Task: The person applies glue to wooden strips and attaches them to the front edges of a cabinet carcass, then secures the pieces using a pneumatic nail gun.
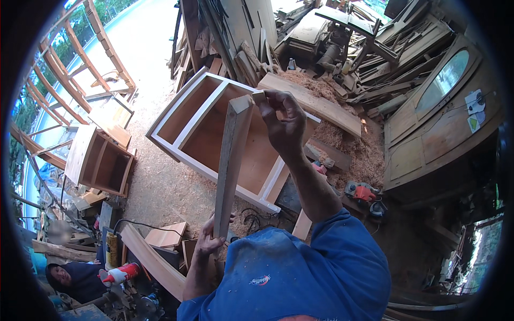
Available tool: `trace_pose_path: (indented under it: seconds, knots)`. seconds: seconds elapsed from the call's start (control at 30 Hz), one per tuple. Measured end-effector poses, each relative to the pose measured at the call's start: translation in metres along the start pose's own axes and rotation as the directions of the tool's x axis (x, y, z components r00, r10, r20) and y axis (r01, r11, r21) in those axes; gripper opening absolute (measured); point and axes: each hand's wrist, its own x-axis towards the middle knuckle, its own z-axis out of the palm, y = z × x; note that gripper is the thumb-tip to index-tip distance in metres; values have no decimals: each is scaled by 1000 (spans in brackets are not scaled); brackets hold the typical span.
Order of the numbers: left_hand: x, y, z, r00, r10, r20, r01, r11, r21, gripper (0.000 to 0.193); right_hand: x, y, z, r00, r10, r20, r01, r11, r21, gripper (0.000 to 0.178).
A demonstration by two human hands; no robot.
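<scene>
A long squared wooden bar stands up across the middle of the view, its top end toward the far side. My left hand is closed around its lower end, close to my body. At the top end my right hand pinches a small flat tan piece right beside the bar's tip. Whether that piece is wood or folded abrasive paper I cannot tell. Behind the bar lies a wooden cabinet frame with pale front edges and brown panels inside.
A smaller wooden cabinet stands at left. A thick plank lies on shavings beyond the frame. Red power tools sit at right, near a door with an oval pane. A person in dark clothes is at lower left, near a red-and-white bottle.
</scene>
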Motion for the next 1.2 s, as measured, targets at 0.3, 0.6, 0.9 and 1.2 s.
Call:
trace_pose_path:
  seconds: [0.3,0.6,0.9,1.2]
  knots:
    - [-5,3,-17,998,-51,41,56,989,-140,84,26,-4,-21,968,-207,143,224,968,-113,19]
    - [-3,6,-24,996,-63,60,73,979,-189,85,50,-7,-29,875,-345,341,400,911,-105,16]
    - [4,28,-18,996,-36,78,62,930,-362,79,46,-6,-43,860,-221,459,238,971,22,20]
    - [8,49,-19,963,-182,198,264,774,-576,96,62,-21,-37,813,-410,413,490,865,-106,21]
